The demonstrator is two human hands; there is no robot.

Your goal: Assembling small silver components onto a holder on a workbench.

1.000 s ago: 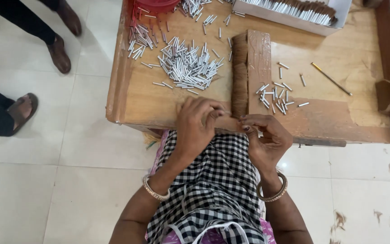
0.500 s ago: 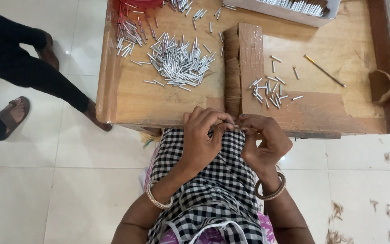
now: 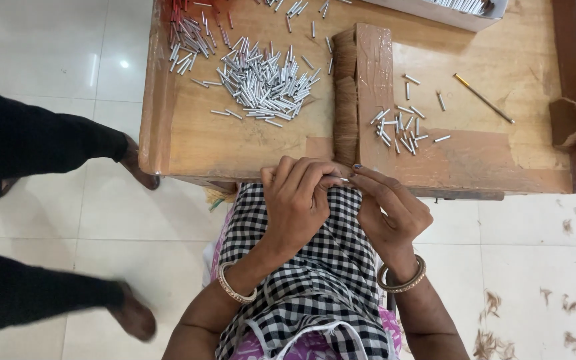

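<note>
A small white tube is being pinched between the left hand and right hand at the table near edge; it is best kept level, fingertips clamped.

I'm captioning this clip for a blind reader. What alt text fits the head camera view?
A person's left hand and right hand pinch a small silver tube together at the near edge of a wooden table. Silver tubes lie heaped on it, and another person's legs stand on the left.

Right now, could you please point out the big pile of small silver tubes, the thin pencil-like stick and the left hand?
pile of silver tubes (image 3: 261, 83): head view, pile's middle.
thin stick (image 3: 483, 98): head view, mid-shaft.
left hand (image 3: 298, 200): head view, back of hand.
</note>
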